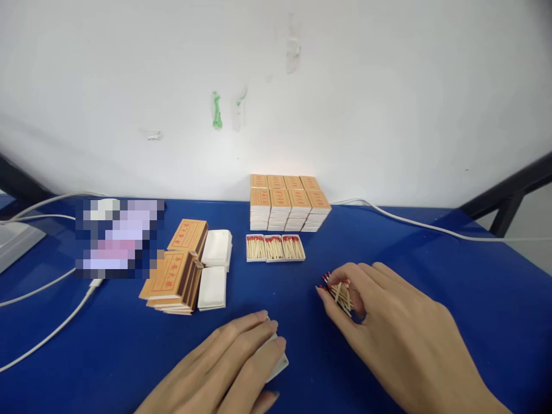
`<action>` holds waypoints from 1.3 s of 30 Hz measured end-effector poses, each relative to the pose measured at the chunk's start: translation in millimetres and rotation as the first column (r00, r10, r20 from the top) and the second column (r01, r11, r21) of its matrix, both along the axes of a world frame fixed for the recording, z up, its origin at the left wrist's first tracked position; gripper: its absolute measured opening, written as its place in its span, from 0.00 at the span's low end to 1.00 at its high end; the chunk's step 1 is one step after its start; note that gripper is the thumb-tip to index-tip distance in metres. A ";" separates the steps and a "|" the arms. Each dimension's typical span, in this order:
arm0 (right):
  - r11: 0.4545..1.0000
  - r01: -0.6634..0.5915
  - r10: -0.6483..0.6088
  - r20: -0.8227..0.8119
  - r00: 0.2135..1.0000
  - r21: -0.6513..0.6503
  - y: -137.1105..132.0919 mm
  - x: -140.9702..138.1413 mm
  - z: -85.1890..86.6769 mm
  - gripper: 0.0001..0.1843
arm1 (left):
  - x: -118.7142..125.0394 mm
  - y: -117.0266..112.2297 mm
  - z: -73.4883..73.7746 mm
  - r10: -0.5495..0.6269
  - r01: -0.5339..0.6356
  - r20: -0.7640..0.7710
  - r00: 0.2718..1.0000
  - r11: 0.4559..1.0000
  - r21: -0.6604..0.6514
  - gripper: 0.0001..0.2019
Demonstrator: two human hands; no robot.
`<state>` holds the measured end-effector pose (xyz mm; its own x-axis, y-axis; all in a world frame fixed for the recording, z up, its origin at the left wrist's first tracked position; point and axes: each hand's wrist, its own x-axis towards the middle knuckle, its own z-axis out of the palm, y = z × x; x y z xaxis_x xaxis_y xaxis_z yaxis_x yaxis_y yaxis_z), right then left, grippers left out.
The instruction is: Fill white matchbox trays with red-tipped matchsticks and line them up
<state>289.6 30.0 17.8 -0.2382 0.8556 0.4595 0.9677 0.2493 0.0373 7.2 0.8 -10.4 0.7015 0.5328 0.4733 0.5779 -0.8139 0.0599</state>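
Observation:
My left hand (228, 365) is closed over a small white matchbox tray (279, 367) near the front of the table; the fingers hide most of it. My right hand (401, 328) curls its thumb and fingers around a bunch of loose matches (341, 298) with dark and red heads, on the table. Beyond them, three trays filled with red-headed matches (273, 248) stand side by side. Left of these lie stacked white trays (213, 287), seemingly empty, beside stacks of orange matchbox sleeves (168, 276).
Against the white wall (366, 103) stands a block of stacked orange-topped matchboxes (288, 201). A blurred phone-like object (125, 236) lies at left with a white cable (64, 328). Another white cable (414, 226) runs along the right. Everything rests on a blue table (466, 299).

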 end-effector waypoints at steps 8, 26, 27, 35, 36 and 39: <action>1.000 0.020 -0.019 0.109 0.994 -0.004 -11.6 0.9 -8.2 0.16 | -2.0 -2.7 -3.5 -0.028 0.029 0.019 0.999 0.997 -0.065 0.24; 0.998 0.058 -0.063 -0.130 0.990 -0.040 0.4 13.6 -1.2 0.12 | 35.3 10.7 15.9 0.019 0.070 0.208 0.978 0.908 -0.413 0.24; 0.997 0.057 -0.063 -0.133 0.989 -0.046 0.3 14.5 -0.4 0.12 | 33.8 11.2 14.9 0.031 0.066 0.213 0.977 0.900 -0.431 0.24; 0.989 -0.134 0.123 -0.152 0.981 -0.065 5.6 -1.1 -3.3 0.23 | 23.5 11.3 5.2 0.061 -0.004 0.127 0.990 0.911 -0.412 0.23; 0.984 -0.163 0.152 -0.134 0.979 -0.074 6.5 -2.0 -4.9 0.27 | 23.0 11.9 3.7 0.054 -0.002 0.120 0.991 0.916 -0.400 0.23; 0.966 -0.225 0.214 -0.100 0.972 -0.126 7.9 -2.7 -9.3 0.32 | 22.3 13.3 0.6 0.038 0.000 0.096 0.995 0.930 -0.368 0.23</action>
